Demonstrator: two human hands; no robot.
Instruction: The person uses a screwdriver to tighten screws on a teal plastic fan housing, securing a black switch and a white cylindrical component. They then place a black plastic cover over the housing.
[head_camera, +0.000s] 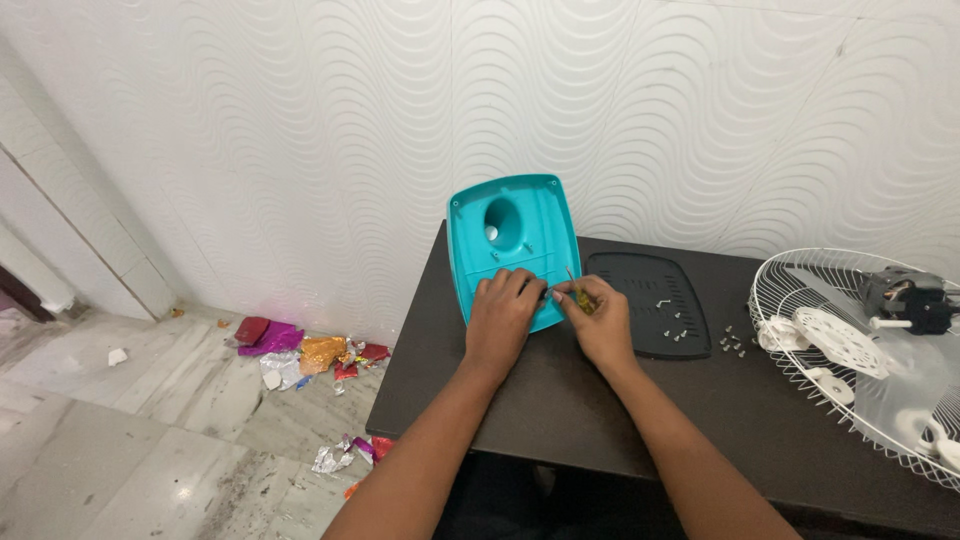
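Note:
A turquoise plastic base shell (515, 225) with a round hole lies tilted on the dark table (560, 400). My left hand (503, 312) rests on its near edge, fingers curled over it. My right hand (600, 318) is just beside it, gripping a small screwdriver (577, 291) with a yellow-green handle, its tip pointing at the shell's near right edge. The two hands almost touch.
A black flat plate (647, 295) with a few loose screws lies to the right. More screws (735, 343) sit beside it. A white wire fan guard with motor and blade (870, 340) fills the table's right end. Crumpled foil wrappers (310, 355) litter the marble floor at left.

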